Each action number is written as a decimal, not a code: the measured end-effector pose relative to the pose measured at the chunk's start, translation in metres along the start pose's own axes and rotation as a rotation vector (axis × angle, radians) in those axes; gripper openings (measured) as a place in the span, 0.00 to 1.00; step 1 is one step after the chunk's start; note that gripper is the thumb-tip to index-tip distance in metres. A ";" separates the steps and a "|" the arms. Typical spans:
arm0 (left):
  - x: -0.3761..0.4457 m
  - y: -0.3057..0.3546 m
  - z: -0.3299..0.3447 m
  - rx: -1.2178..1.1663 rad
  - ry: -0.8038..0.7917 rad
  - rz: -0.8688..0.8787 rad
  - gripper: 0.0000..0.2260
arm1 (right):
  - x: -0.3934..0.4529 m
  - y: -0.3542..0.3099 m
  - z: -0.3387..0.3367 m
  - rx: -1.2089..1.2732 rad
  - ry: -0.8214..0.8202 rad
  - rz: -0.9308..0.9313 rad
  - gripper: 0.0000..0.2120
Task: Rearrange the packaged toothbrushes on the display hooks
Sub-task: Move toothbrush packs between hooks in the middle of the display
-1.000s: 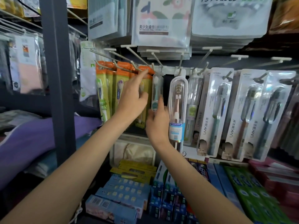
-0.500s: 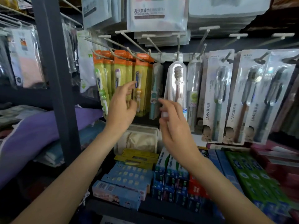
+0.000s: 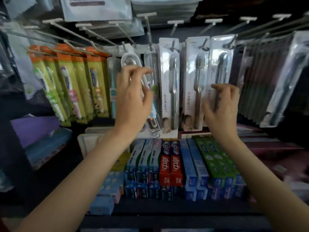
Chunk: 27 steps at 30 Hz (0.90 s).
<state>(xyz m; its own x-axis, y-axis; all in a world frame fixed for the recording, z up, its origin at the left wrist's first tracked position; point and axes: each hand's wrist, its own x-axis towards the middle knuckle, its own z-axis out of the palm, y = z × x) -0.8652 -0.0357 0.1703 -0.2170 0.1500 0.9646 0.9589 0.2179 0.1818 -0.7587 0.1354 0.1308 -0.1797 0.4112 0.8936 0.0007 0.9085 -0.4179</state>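
Head view: left hand (image 3: 132,99) grip pinches the clear toothbrush tube (image 3: 133,67); right hand (image 3: 220,104) grip spread.

Shop aisle, packaged toothbrushes (image 3: 168,84) on display hooks (image 3: 147,24), stacked toothpaste boxes (image 3: 170,164)

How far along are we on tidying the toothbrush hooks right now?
Looks done: the orange-topped toothbrush packs hang in an even row at the left. In hand: the left hand is at the clear toothbrush case, which hangs tilted, and the right hand is at the white blister packs; grip is blurred. Left: the dark packs further right, untouched.
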 end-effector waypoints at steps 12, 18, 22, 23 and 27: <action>-0.003 0.053 0.072 -0.151 -0.245 0.043 0.18 | 0.020 0.059 -0.029 0.228 -0.306 0.341 0.29; -0.006 0.075 0.104 -0.006 -0.235 0.094 0.21 | -0.001 0.064 -0.035 0.130 -0.474 0.109 0.12; -0.013 0.074 0.121 0.191 -0.117 0.091 0.23 | -0.002 0.068 -0.035 0.161 -0.486 0.079 0.15; -0.015 0.072 0.124 0.200 -0.093 0.069 0.22 | -0.003 0.068 -0.034 0.142 -0.476 0.061 0.15; -0.022 0.067 0.125 0.085 -0.056 -0.096 0.25 | -0.009 0.062 -0.021 0.103 -0.444 0.027 0.16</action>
<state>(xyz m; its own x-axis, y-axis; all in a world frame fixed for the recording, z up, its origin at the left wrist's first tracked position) -0.8187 0.0957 0.1371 -0.3194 0.1774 0.9309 0.9147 0.3143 0.2540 -0.7362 0.1900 0.1001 -0.5853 0.3427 0.7349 -0.0827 0.8764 -0.4745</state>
